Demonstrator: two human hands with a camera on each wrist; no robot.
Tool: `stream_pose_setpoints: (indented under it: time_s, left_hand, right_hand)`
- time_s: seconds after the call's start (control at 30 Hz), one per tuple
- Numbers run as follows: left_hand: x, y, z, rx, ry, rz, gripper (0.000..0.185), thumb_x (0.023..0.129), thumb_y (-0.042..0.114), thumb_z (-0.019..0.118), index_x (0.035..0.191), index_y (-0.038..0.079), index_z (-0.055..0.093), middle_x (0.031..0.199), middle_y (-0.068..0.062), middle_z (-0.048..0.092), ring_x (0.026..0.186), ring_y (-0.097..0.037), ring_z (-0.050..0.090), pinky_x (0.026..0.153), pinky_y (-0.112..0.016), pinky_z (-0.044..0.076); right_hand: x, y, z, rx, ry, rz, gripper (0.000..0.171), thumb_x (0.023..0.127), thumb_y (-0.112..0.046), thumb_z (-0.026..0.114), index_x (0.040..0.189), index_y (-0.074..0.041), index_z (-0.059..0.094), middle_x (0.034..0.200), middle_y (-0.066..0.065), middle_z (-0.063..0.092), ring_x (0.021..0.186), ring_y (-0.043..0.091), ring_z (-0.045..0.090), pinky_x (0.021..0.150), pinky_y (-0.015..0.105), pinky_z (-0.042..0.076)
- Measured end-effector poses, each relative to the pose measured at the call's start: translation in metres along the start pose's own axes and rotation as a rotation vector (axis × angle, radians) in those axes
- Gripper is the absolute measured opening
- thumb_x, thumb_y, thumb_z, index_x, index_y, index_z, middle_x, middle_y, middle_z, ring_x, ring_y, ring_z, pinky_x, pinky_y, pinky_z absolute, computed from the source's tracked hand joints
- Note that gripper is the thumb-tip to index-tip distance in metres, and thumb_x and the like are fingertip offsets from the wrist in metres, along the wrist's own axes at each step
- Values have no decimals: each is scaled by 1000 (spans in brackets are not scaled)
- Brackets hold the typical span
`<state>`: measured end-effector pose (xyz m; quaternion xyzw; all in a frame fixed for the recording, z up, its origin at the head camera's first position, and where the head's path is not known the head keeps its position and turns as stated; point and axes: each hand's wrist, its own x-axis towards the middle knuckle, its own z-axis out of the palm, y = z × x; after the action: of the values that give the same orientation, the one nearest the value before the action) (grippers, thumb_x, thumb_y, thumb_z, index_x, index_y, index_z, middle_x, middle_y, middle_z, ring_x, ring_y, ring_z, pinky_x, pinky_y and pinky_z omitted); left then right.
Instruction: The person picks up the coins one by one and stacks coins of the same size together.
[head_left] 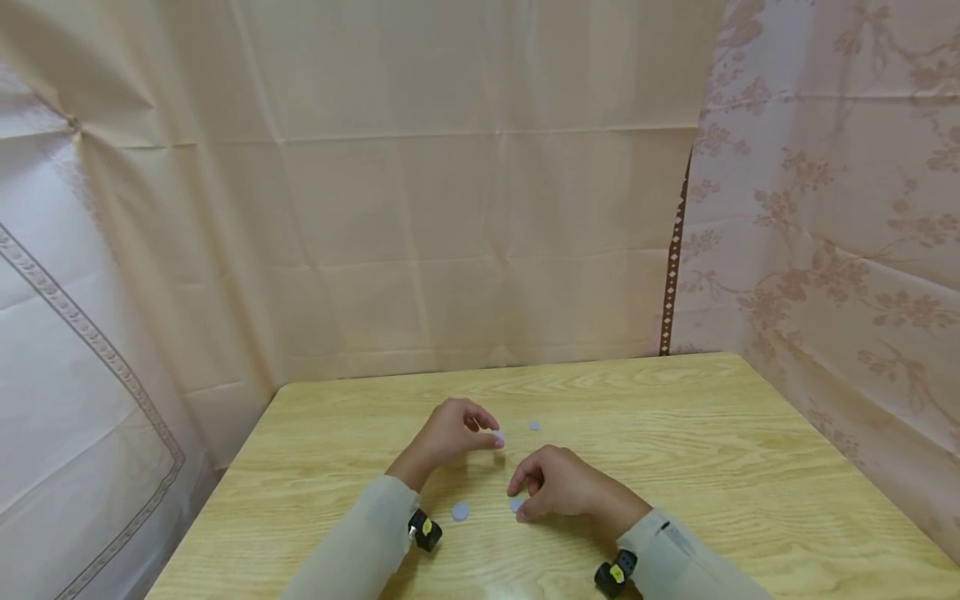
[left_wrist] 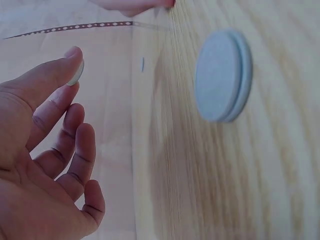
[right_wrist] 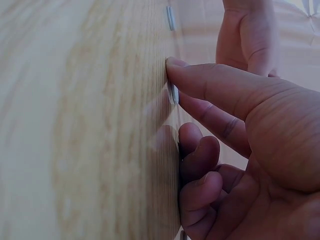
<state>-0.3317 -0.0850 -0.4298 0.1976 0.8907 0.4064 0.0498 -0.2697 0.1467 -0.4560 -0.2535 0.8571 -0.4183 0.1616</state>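
My left hand (head_left: 455, 433) pinches a small pale round disc (left_wrist: 77, 73) between thumb and forefinger, raised over the table; its other fingers are loosely curled. Lower and to the right, my right hand (head_left: 564, 483) is down at the tabletop. Its thumb and forefinger pinch another pale disc (right_wrist: 174, 93), partly hidden by the thumb, while the other fingers curl near the wood. Close to the left wrist lies a pair of stacked discs (left_wrist: 222, 76), one on the other. Beyond both hands, a single disc (head_left: 534, 425) lies flat.
The wood-grain table (head_left: 675, 433) reaches back to a beige curtain (head_left: 465, 208). Patterned cloth (head_left: 847, 217) hangs along the right side, and pale cloth (head_left: 67, 400) with a decorative band hangs on the left. Each wrist wears a black strapped device (head_left: 425, 530).
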Motion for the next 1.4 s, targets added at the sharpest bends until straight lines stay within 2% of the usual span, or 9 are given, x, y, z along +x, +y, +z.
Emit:
stream_pose_setpoints:
  time_s: [0.1,0.3,0.7,1.03,1.4]
  left_hand:
    - [-5,1,1,-19,-2,-17,16,82,34,90,90,26,79,99,5,69,93,-18,58,77,-34,48]
    - [-15,3,4,-76,-6,0,18,81,36,90,91,27,79,104,4,67,100,-21,57,79,-37,49]
    - [-29,4,9,-110,-21,4,17,79,37,91,90,31,79,109,7,68,105,-22,56,83,-39,47]
    - [-35,5,11,-122,-23,19,18,80,36,91,91,29,80,110,7,69,106,-22,56,85,-42,47]
    - [-38,2,20,-149,-42,59,15,81,30,90,91,27,80,108,6,68,104,-21,56,88,-41,46]
  right_hand:
    - [-1,0,0,7,-2,7,19,79,-15,90,95,-17,80,70,-1,61,59,9,48,52,22,37]
    - [-1,0,0,31,-9,15,20,80,-14,90,96,-17,79,68,1,62,56,10,47,50,23,37]
    - [-2,0,0,25,-6,13,21,79,-15,90,97,-17,79,70,1,62,56,10,47,49,22,36]
    - [-2,-1,0,20,-2,11,21,79,-16,90,97,-17,79,70,2,62,56,9,46,49,22,36]
    - [-2,0,-1,14,-6,5,23,79,-17,90,99,-17,79,70,-1,61,57,8,47,50,21,37]
